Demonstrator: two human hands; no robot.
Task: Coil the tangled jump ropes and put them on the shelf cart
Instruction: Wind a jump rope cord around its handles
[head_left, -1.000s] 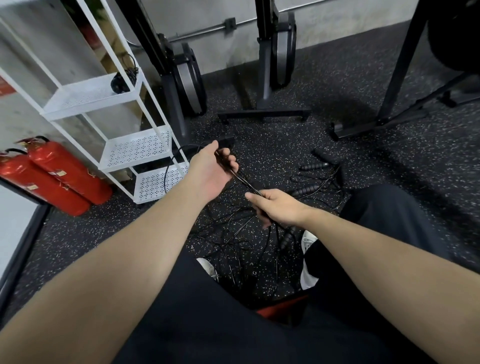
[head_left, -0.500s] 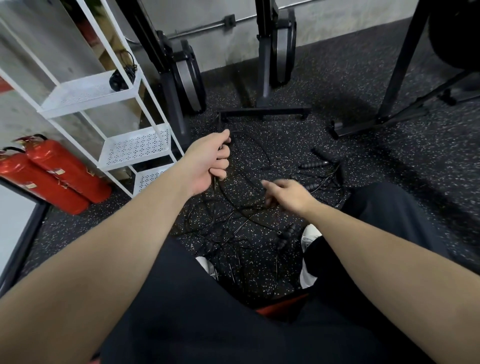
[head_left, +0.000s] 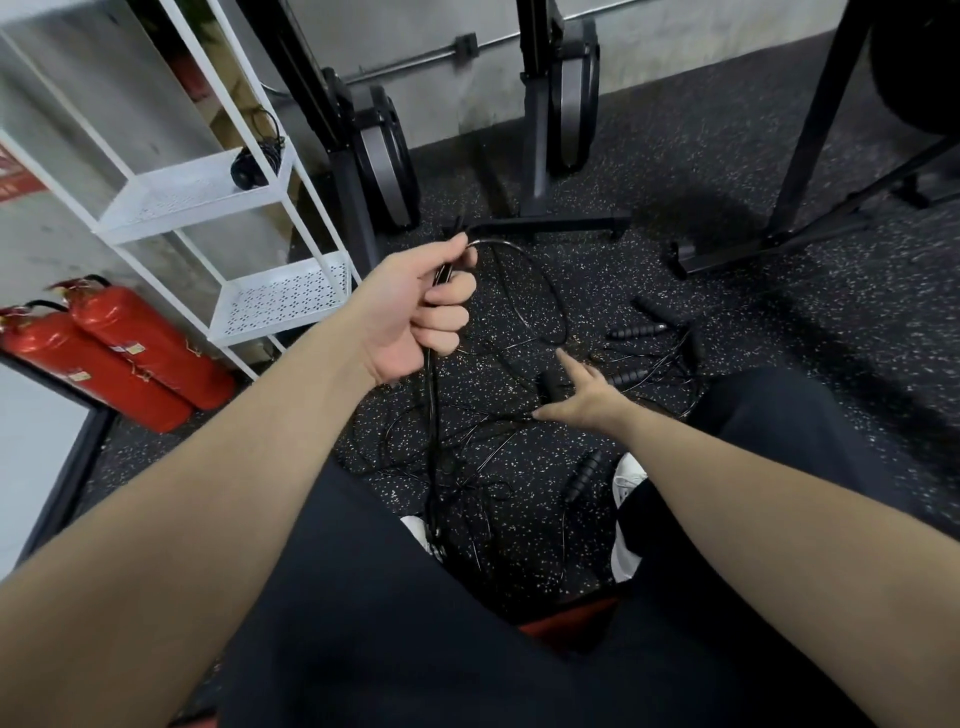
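Head view, looking down at a speckled black rubber floor (head_left: 701, 171). The left hand (head_left: 415, 312) is raised above the tangled jump ropes (head_left: 467, 457); its fingers are curled tight around a black handle and a bundle of thin black cord, with the thumb lying along the top. From this fist one cord arcs out in a loop (head_left: 540, 291) toward the gym machines, and other strands hang straight down into the tangle. The right hand (head_left: 582, 395) is lower, just above the tangle, with fingers spread and extended; the index finger points away from the person, and the fingertips lie at a black foam handle (head_left: 549, 385). Whether they touch it cannot be told.

The tangle lies on the floor between the person's white shoes (head_left: 626, 519) and the two upright gym machines (head_left: 395, 156). Further loose handles (head_left: 636, 331) lie on the far right side of the tangle, and one more handle (head_left: 584, 474) lies beside the right shoe. The white shelf cart (head_left: 280, 301) stands left of the tangle, its perforated shelves tiered; a coiled black rope (head_left: 254, 161) rests on the upper visible shelf. Two red fire extinguishers (head_left: 130, 348) lie left of the cart's base.
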